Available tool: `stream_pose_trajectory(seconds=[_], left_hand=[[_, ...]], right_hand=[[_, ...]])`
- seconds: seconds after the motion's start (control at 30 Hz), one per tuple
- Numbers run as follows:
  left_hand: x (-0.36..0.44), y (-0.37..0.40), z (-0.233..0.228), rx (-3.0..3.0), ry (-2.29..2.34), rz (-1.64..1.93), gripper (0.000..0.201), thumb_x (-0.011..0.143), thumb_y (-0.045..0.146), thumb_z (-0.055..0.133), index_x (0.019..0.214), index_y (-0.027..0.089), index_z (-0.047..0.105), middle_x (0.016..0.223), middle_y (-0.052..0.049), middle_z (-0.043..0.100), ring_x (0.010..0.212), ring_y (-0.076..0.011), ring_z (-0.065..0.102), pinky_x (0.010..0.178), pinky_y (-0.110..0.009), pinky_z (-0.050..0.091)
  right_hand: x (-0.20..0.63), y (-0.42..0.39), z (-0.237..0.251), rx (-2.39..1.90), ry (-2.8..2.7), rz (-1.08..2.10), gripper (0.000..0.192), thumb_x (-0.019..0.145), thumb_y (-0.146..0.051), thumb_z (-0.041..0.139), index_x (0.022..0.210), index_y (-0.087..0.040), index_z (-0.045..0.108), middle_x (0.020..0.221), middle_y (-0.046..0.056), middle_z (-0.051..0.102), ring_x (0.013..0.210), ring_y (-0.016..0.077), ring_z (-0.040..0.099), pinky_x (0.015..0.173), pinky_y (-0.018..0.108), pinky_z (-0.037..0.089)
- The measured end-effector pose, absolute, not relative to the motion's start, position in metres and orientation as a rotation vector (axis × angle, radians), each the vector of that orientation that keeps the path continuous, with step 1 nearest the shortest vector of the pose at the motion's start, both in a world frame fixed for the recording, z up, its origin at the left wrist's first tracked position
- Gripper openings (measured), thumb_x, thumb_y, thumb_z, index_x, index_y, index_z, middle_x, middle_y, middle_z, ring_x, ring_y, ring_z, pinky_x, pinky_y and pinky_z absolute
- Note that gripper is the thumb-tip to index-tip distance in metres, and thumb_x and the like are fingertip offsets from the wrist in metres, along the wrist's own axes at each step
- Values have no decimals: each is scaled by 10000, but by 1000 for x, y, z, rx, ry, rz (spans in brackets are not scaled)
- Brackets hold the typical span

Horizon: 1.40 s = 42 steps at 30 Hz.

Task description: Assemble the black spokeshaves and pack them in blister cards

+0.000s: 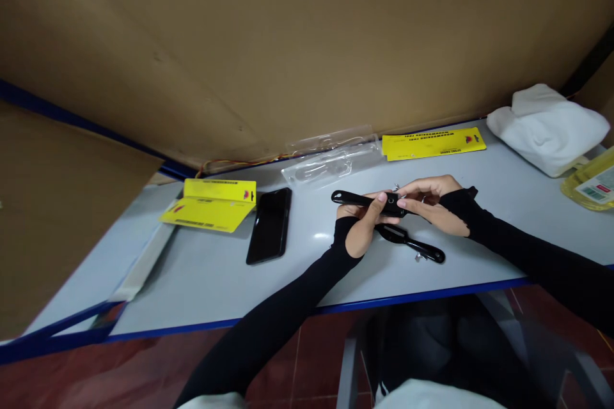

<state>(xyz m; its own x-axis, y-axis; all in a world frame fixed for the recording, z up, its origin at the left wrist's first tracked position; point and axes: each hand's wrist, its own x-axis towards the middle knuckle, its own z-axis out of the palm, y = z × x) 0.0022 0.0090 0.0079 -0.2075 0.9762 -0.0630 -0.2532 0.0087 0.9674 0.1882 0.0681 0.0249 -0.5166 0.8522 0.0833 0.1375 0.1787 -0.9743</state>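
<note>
Both my hands hold a black spokeshave just above the table. My left hand is closed around its middle, with the thumb on top and one handle sticking out to the left. My right hand pinches the spokeshave near its centre, where a small metal part shows; the far handle is mostly hidden by the fingers. A second black spokeshave lies on the table below my hands, with small metal screws at its edge and its left end partly covered by my left hand.
Left of my hands lie a black phone and a folded yellow card. Clear plastic packaging and another yellow card rest along the back board. A white cloth bundle and a bottle of yellow liquid stand at right.
</note>
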Motion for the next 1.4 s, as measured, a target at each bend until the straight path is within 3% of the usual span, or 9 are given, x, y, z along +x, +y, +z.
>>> stream_pose_trajectory(seconds=[0.2, 0.7, 0.87, 1.03, 1.13, 1.27, 1.4], left_hand=[[2, 10, 8, 876, 1186, 1442, 525, 732, 564, 919, 963, 99, 843, 931, -145, 830, 732, -255, 812, 607, -310, 702], [1, 12, 6, 923, 1227, 1445, 508, 715, 570, 920, 922, 112, 842, 909, -132, 828, 704, -258, 803, 630, -366, 716], [1, 11, 14, 902, 1263, 1472, 467, 706, 541, 932, 888, 120, 842, 863, -119, 824, 669, -250, 793, 606, -356, 707], [-11, 22, 19, 855, 1319, 1597, 483, 648, 533, 956, 834, 107, 826, 824, -115, 811, 666, -231, 778, 604, -341, 695], [-24, 33, 21, 816, 1348, 1692, 504, 571, 517, 988, 799, 106, 808, 793, -107, 796, 658, -218, 768, 582, -320, 684], [-34, 43, 22, 771, 1382, 1792, 483, 536, 482, 1002, 759, 114, 782, 753, -81, 776, 638, -189, 750, 584, -299, 681], [-35, 43, 21, 776, 1381, 1796, 485, 546, 478, 1000, 760, 105, 776, 729, -74, 763, 629, -178, 745, 561, -273, 669]], right_hand=[[187, 66, 26, -964, -1782, 1361, 331, 830, -460, 800, 980, -168, 843, 764, 51, 750, 636, 124, 608, 528, 248, 411], [186, 65, 24, -947, -1738, 1419, 388, 788, -490, 844, 1008, -170, 845, 821, 60, 780, 690, 149, 665, 637, 285, 547], [188, 70, 29, -931, -1739, 1475, 418, 779, -519, 847, 991, -159, 828, 783, 45, 759, 669, 145, 651, 629, 286, 537], [200, 83, 43, -1067, -1874, 948, 243, 877, -417, 754, 935, -186, 799, 793, 47, 747, 675, 151, 618, 599, 286, 462], [209, 83, 49, -832, -2082, 708, 186, 895, -385, 747, 931, -205, 775, 770, 19, 708, 652, 131, 555, 624, 284, 435], [211, 73, 38, -290, -2547, 821, 211, 835, -379, 847, 984, -237, 797, 779, 1, 701, 733, 144, 579, 674, 277, 448], [205, 67, 16, -233, -2872, 798, 190, 718, -309, 944, 849, -234, 828, 791, 29, 708, 799, 178, 599, 631, 281, 401]])
